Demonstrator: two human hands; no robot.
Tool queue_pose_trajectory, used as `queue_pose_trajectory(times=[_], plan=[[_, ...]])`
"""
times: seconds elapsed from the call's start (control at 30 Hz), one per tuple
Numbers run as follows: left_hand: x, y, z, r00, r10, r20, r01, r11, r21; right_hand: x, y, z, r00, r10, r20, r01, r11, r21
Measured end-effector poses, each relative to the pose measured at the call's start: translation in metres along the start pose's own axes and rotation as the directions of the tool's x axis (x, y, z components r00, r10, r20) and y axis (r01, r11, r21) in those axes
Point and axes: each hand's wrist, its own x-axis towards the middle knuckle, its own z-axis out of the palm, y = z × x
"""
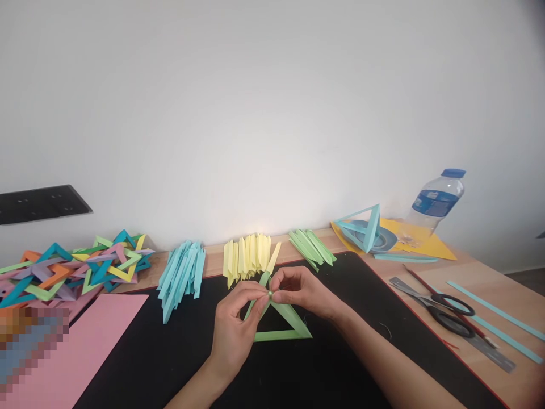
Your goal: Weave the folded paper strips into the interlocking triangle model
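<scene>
A triangle of folded green paper strips (276, 335) is held over the black mat (170, 369). Both hands meet at its top corner. My left hand (238, 318) pinches that corner between thumb and fingers from the left. From the right, my right hand (298, 289) pinches the same corner, fingertips almost touching the left ones. The exact joint between the fingertips is mostly covered. Just behind the hands lies a row of folded yellow paper strips (247, 255).
Blue strips (183, 275) and green strips (312, 248) lie along the mat's back edge. Interlocked paper stars (114, 261) and pink paper (102, 335) are left. On the right are scissors (447, 309), a ruler (489, 352), a bottle (438, 201) and a blue paper triangle (372, 227).
</scene>
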Motion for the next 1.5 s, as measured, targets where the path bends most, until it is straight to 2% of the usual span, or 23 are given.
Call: queue_pose_trajectory(times=[0.1, 0.17, 0.23, 0.27, 0.3, 0.43, 0.6, 0.67, 0.77, 0.87, 0.93, 1.0, 1.07, 1.13, 1.2, 1.3, 1.37, 1.5], plan=[[0.001, 0.000, 0.000, 0.999, 0.039, 0.005, -0.039, 0.999, -0.012, 0.001, -0.002, -0.004, 1.000, -0.016, -0.015, 0.015, 0.997, -0.075], [0.003, 0.000, -0.002, 0.998, 0.058, 0.005, -0.058, 0.998, -0.023, 0.003, -0.001, -0.008, 0.992, -0.036, -0.118, 0.003, 0.962, -0.273], [0.006, 0.001, -0.005, 0.999, 0.047, 0.025, -0.046, 0.999, -0.027, 0.006, 0.001, -0.016, 0.951, -0.094, -0.294, -0.100, 0.807, -0.583], [0.008, 0.001, -0.008, 0.998, 0.027, 0.055, -0.026, 0.999, -0.029, 0.006, 0.003, -0.020, 0.911, -0.147, -0.385, -0.202, 0.655, -0.728], [0.009, 0.001, -0.010, 0.996, -0.003, 0.091, 0.006, 1.000, -0.031, 0.007, 0.005, -0.026, 0.876, -0.182, -0.446, -0.279, 0.563, -0.778], [0.015, -0.001, -0.020, 0.971, -0.117, 0.207, 0.136, 0.988, -0.079, 0.006, 0.014, -0.047, 0.774, -0.235, -0.588, -0.491, 0.365, -0.791], [0.017, -0.005, -0.022, 0.942, -0.113, 0.317, 0.146, 0.986, -0.081, 0.004, 0.020, -0.061, 0.722, -0.186, -0.666, -0.634, 0.208, -0.745], [0.016, -0.004, -0.020, 0.947, -0.064, 0.315, 0.070, 0.997, -0.009, 0.005, 0.021, -0.063, 0.712, -0.156, -0.685, -0.661, 0.182, -0.728], [0.013, -0.004, -0.017, 0.958, 0.102, 0.269, -0.147, 0.977, 0.153, 0.006, 0.021, -0.064, 0.699, -0.115, -0.705, -0.681, 0.191, -0.707], [0.009, -0.005, -0.013, 0.926, 0.296, 0.233, -0.363, 0.866, 0.344, 0.008, 0.018, -0.066, 0.702, -0.053, -0.710, -0.677, 0.261, -0.688], [0.006, -0.006, -0.010, 0.904, 0.357, 0.236, -0.427, 0.791, 0.438, 0.007, 0.014, -0.068, 0.731, 0.021, -0.682, -0.648, 0.335, -0.684], [0.002, -0.007, -0.007, 0.904, 0.352, 0.242, -0.427, 0.768, 0.478, 0.004, 0.009, -0.071, 0.774, 0.109, -0.624, -0.607, 0.408, -0.682], [0.000, -0.006, -0.005, 0.919, 0.310, 0.244, -0.392, 0.783, 0.483, 0.000, 0.005, -0.074, 0.807, 0.186, -0.561, -0.577, 0.453, -0.680], [-0.003, -0.006, -0.002, 0.937, 0.248, 0.245, -0.339, 0.811, 0.476, -0.004, 0.003, -0.078, 0.816, 0.240, -0.526, -0.573, 0.453, -0.683], [-0.004, -0.005, 0.000, 0.953, 0.173, 0.247, -0.274, 0.838, 0.471, -0.006, 0.002, -0.080, 0.802, 0.256, -0.539, -0.595, 0.410, -0.691], [-0.006, -0.003, 0.003, 0.968, 0.067, 0.242, -0.180, 0.857, 0.483, -0.003, 0.003, -0.079, 0.763, 0.165, -0.625, -0.642, 0.307, -0.703], [-0.006, -0.001, 0.004, 0.972, 0.008, 0.237, -0.128, 0.859, 0.496, 0.000, 0.005, -0.073, 0.760, 0.064, -0.646, -0.638, 0.261, -0.725], [-0.006, 0.002, 0.006, 0.967, -0.104, 0.234, -0.035, 0.852, 0.523, 0.006, 0.013, -0.054, 0.845, -0.055, -0.531, -0.503, 0.251, -0.827]])
